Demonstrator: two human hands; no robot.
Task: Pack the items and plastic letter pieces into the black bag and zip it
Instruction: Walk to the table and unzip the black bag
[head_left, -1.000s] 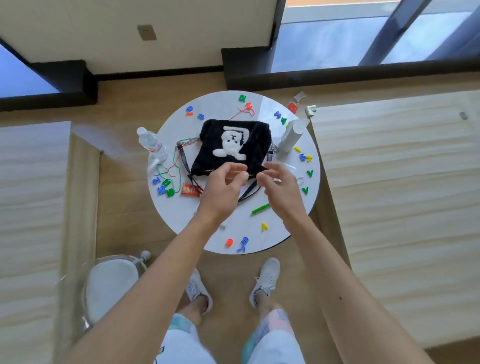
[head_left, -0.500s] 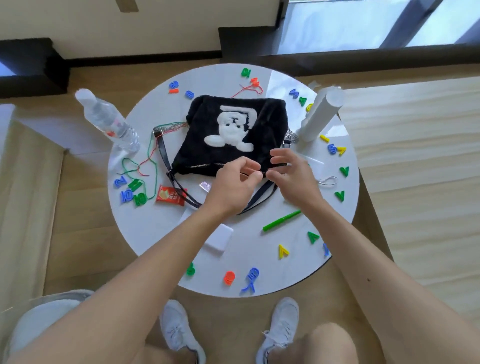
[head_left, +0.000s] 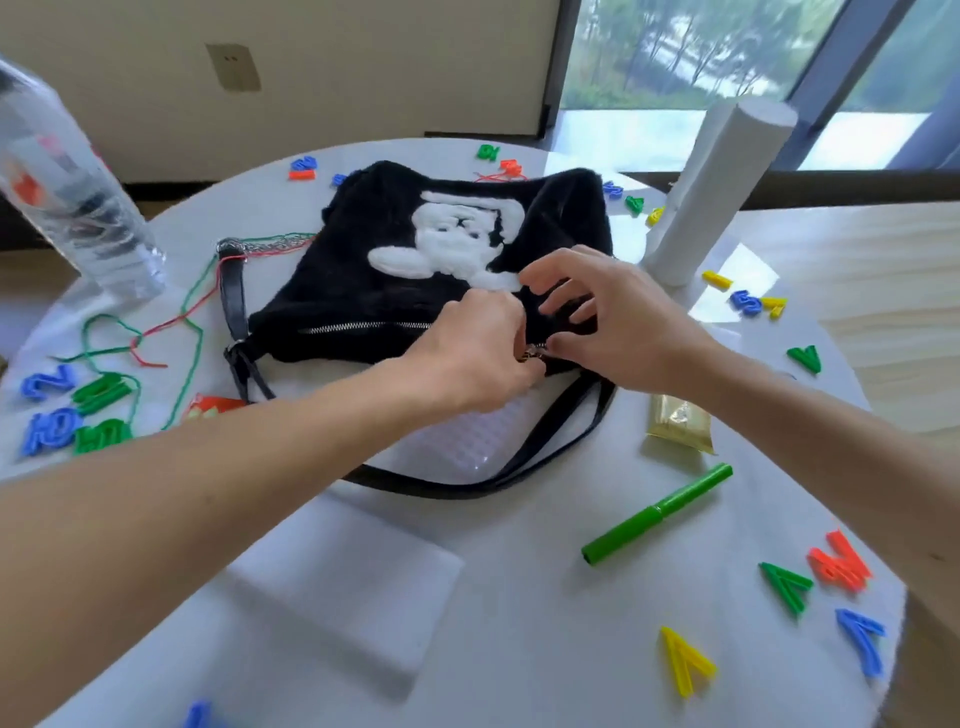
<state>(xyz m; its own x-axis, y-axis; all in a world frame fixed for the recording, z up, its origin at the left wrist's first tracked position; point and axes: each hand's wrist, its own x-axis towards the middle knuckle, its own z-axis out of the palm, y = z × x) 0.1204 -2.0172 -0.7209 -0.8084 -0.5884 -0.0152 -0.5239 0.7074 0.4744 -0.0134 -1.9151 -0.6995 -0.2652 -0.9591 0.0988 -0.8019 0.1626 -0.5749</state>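
A fuzzy black bag (head_left: 395, 270) with a white figure on it lies on the round white table (head_left: 519, 582), its zipper (head_left: 363, 327) along the near edge. My left hand (head_left: 467, 353) pinches the metal zipper pull (head_left: 534, 354). My right hand (head_left: 613, 322) presses on the bag's near right corner, fingers spread and touching the fabric beside the pull. Plastic letters lie scattered: blue and green ones (head_left: 72, 410) at the left, yellow (head_left: 685, 660), green (head_left: 787, 584), orange (head_left: 839, 566) and blue (head_left: 862, 642) at the near right.
A water bottle (head_left: 72, 192) stands at the left, a white cylinder (head_left: 711, 192) at the right. A green marker (head_left: 657, 514), a gold packet (head_left: 678, 423), a white block (head_left: 343, 577), a clear pegboard (head_left: 467, 436), coloured strings (head_left: 182, 322) and the bag strap (head_left: 550, 441) lie around.
The camera has dropped much closer to the table. Both hands stay at the bag's near edge; my left hand now pinches the zipper pull and my right hand spreads over the corner.
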